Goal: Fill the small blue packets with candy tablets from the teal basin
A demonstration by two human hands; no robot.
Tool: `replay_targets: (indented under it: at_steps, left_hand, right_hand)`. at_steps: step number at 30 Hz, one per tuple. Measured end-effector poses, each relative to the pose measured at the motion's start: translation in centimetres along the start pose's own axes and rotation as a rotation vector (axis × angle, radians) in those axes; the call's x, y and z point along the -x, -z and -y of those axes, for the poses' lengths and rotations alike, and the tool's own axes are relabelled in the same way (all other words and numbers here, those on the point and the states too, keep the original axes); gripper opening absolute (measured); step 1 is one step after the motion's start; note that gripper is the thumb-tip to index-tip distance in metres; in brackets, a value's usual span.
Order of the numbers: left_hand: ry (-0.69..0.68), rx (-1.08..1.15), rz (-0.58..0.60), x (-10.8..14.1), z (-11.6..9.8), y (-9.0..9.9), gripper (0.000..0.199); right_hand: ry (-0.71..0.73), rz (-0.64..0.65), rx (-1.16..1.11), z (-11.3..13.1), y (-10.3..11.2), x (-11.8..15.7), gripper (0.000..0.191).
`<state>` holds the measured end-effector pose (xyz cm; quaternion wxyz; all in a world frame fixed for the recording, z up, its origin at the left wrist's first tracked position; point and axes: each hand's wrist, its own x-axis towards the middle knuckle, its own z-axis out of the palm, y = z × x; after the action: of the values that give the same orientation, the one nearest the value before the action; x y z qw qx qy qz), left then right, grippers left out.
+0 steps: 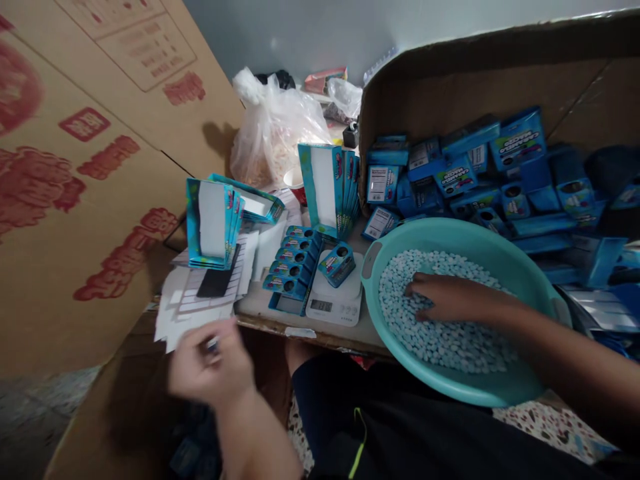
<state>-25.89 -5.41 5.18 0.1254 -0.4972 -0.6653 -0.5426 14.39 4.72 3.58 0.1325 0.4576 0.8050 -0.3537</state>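
Observation:
My right hand (pixel 445 298) reaches into a turquoise basin (pixel 520 253) of small pale-blue candies (pixel 450 347). Its fingers are apart and dip among the candies. My left hand (pixel 215 363), blurred, hangs in front of the table edge with its fingers curled; a small dark-and-pale patch shows inside the curl, too unclear to name. On a white digital scale (pixel 334 297) rests a small blue candy box (pixel 337 264). Left of it stands a row of small blue boxes (pixel 291 269) with round windows.
Nested blue cartons (pixel 213 223) stand on papers at the left, and more cartons (pixel 327 187) stand behind the scale. A large cardboard box (pixel 400 73) holds many blue packs (pixel 455 175). Behind are a plastic bag (pixel 280 127) and a paper cup (pixel 296 183). Printed cardboard (pixel 100 200) rises at left.

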Motion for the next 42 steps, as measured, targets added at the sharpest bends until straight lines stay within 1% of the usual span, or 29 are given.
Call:
replay_targets:
  at_steps: [1, 2, 4, 5, 6, 7, 9, 13, 15, 17, 19, 21, 22, 23, 24, 25, 27, 28, 29, 30, 31, 32, 33, 34, 35, 37, 39, 41, 42]
  left_hand:
    - [-0.107, 0.039, 0.049, 0.4, -1.6, -2.5, 0.013]
    - [-0.156, 0.055, 0.202, 0.8, -3.2, -4.9, 0.016]
    - [-0.185, 0.065, 0.465, 1.3, -5.5, -9.0, 0.038]
    - [-0.172, 0.076, 0.56, 1.5, -6.2, -10.4, 0.05]
    - [-0.155, 0.094, 0.613, 1.7, -6.6, -11.5, 0.059]
    - [-0.136, 0.115, 0.626, 1.7, -6.6, -12.1, 0.064]
    - [-0.082, 0.139, 0.554, 1.7, -5.7, -12.1, 0.061]
    - [0.109, 0.135, 0.327, 1.6, -2.1, -9.5, 0.052]
    - [0.175, 0.123, 0.256, 1.9, -1.2, -8.3, 0.049]
    - [0.165, 0.111, 0.22, 2.4, -1.5, -8.3, 0.046]
    - [0.113, 0.128, 0.262, 2.9, -2.8, -9.5, 0.052]
    - [0.105, 0.172, 0.417, 3.0, -4.2, -11.7, 0.07]
    - [0.138, 0.18, 0.509, 2.9, -4.8, -12.9, 0.078]
    - [0.185, 0.171, 0.578, 2.7, -5.3, -13.9, 0.082]
    - [0.234, 0.157, 0.602, 2.4, -5.7, -14.7, 0.084]
    - [0.273, 0.146, 0.573, 2.0, -6.2, -15.3, 0.083]
    - [0.273, 0.164, 0.389, 1.0, -7.5, -15.6, 0.081]
    - [0.228, 0.198, 0.294, 0.6, -8.4, -15.4, 0.078]
    - [0.161, 0.239, 0.23, 0.3, -9.5, -15.2, 0.073]
    - [0.08, 0.282, 0.212, 0.2, -10.7, -15.0, 0.065]
    - [0.001, 0.326, 0.24, 0.4, -12.0, -14.9, 0.058]
    - [-0.062, 0.374, 0.312, 0.7, -13.2, -15.0, 0.051]
    - [-0.101, 0.426, 0.413, 1.3, -14.3, -15.2, 0.047]
    - [-0.111, 0.479, 0.518, 2.0, -15.1, -15.6, 0.045]
    - [-0.098, 0.524, 0.619, 2.8, -15.8, -16.1, 0.044]
    - [-0.059, 0.58, 0.81, 4.3, -16.6, -17.3, 0.039]
    - [-0.028, 0.59, 0.986, 5.3, -16.9, -18.1, 0.035]
    - [0.014, 0.554, 1.125, 5.7, -16.8, -18.4, 0.035]
    - [0.033, 0.525, 1.169, 5.8, -16.8, -18.4, 0.037]
  right_hand:
    - [0.0, 0.015, 0.019, 0.4, 0.2, 0.0, 0.047]
    - [0.003, 0.03, 0.035, 0.8, 0.4, 0.0, 0.044]
    - [0.027, 0.046, 0.05, 1.2, 0.6, 0.0, 0.038]
    - [0.04, 0.056, 0.048, 1.3, 0.7, -0.1, 0.038]
    - [0.047, 0.067, 0.044, 1.4, 0.8, -0.1, 0.04]
    - [0.05, 0.083, 0.039, 1.4, 0.8, -0.1, 0.044]
    - [0.056, 0.122, 0.033, 1.6, 0.8, 0.0, 0.055]
    - [0.049, 0.181, 0.047, 2.4, 0.3, 0.3, 0.078]
    - [0.045, 0.203, 0.071, 2.9, 0.1, 0.3, 0.074]
    - [0.053, 0.239, 0.1, 3.3, 0.1, 0.3, 0.06]
    - [0.066, 0.258, 0.129, 3.6, 0.1, 0.3, 0.049]
    - [0.078, 0.237, 0.138, 3.7, 0.2, 0.3, 0.042]
    - [0.087, 0.215, 0.129, 3.6, 0.2, 0.4, 0.038]
    - [0.098, 0.187, 0.109, 3.3, 0.3, 0.4, 0.033]
    - [0.109, 0.15, 0.078, 3.0, 0.3, 0.5, 0.028]
    - [0.122, 0.101, 0.037, 2.5, 0.3, 0.6, 0.023]
    - [0.135, -0.002, -0.089, 1.2, 0.2, 0.7, 0.015]
    - [0.115, -0.052, -0.183, 0.5, 0.3, 0.7, 0.011]
    - [0.075, -0.098, -0.316, -0.2, 0.4, 0.7, 0.008]
    - [0.027, -0.15, -0.514, -0.9, 0.5, 0.8, 0.008]
    - [-0.019, -0.218, -0.753, -1.4, 0.8, 0.8, 0.011]
    - [-0.052, -0.301, -0.997, -1.9, 1.3, 0.9, 0.013]
    - [-0.062, -0.398, -1.216, -2.2, 1.8, 1.0, 0.014]
    - [-0.05, -0.498, -1.377, -2.4, 2.5, 1.1, 0.014]
    - [-0.031, -0.593, -1.475, -2.5, 3.2, 1.2, 0.013]
    - [0.01, -0.765, -1.551, -2.3, 4.3, 1.3, 0.011]
    - [0.068, -0.922, -1.629, -1.8, 4.9, 1.3, 0.016]
    - [0.134, -1.025, -1.697, -1.2, 4.9, 1.2, 0.022]
    - [0.163, -1.045, -1.73, -0.9, 4.8, 1.0, 0.023]
